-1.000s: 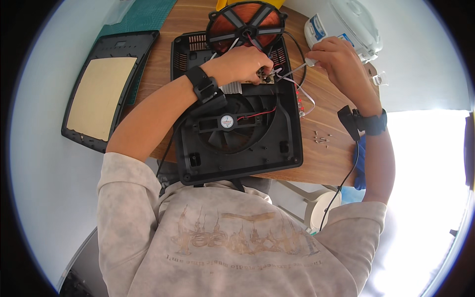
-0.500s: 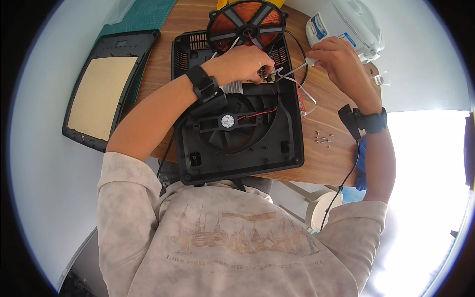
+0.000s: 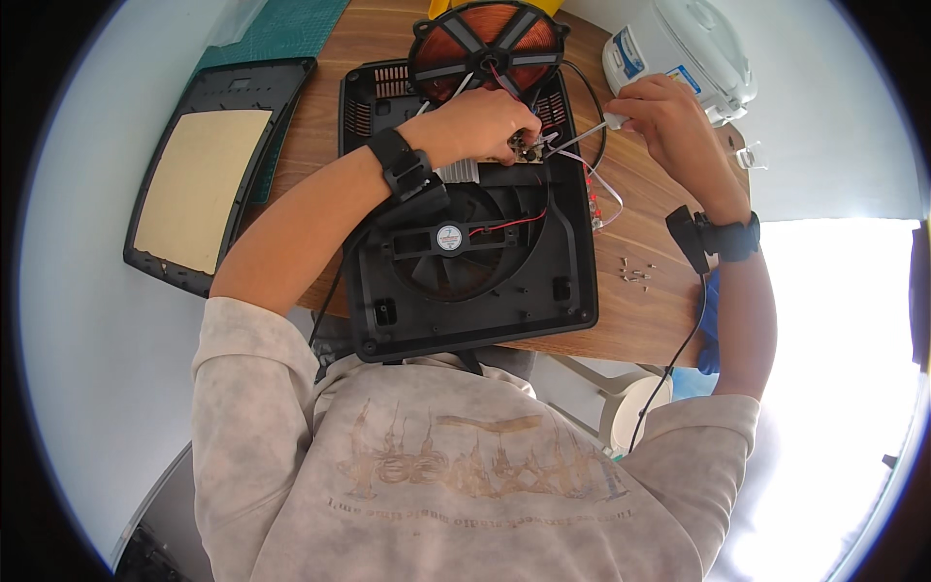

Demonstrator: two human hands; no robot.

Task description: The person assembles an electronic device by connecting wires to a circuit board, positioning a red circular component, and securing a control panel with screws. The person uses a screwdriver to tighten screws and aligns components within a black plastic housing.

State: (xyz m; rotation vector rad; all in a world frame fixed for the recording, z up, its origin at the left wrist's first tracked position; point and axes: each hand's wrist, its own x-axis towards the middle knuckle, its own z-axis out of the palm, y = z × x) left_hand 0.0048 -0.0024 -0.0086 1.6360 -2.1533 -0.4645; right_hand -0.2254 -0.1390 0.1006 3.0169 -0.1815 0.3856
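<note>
My left hand (image 3: 480,124) rests inside the opened black cooker housing (image 3: 465,242), fingers curled down over a small circuit board (image 3: 527,150) near the housing's far right part; I seem to be pinching or steadying that board, though my knuckles hide the fingertips, so I cannot tell how firm the hold is. My right hand (image 3: 664,121) is closed around the pale handle of a thin tool (image 3: 582,136), whose shaft slants down and left until its tip meets the board just beside my left fingers. The housing lies on the wooden table (image 3: 659,233), its near edge overhanging the table's front toward my chest. In its middle sits a round black fan (image 3: 448,240) with a red wire running off to the right. Beyond my left hand, a copper coil disc (image 3: 488,37) is tipped up at the far end of the housing, with wires trailing from it down toward the board. A loop of pale wires (image 3: 601,189) spills over the housing's right wall onto the table. A few small screws (image 3: 635,272) lie loose on the wood, well to the right of the housing and near my right wrist. To the left, a black top panel (image 3: 218,170) with a tan glass face lies flat, partly off the table's edge. A white appliance (image 3: 679,48) stands just behind my right hand.
</note>
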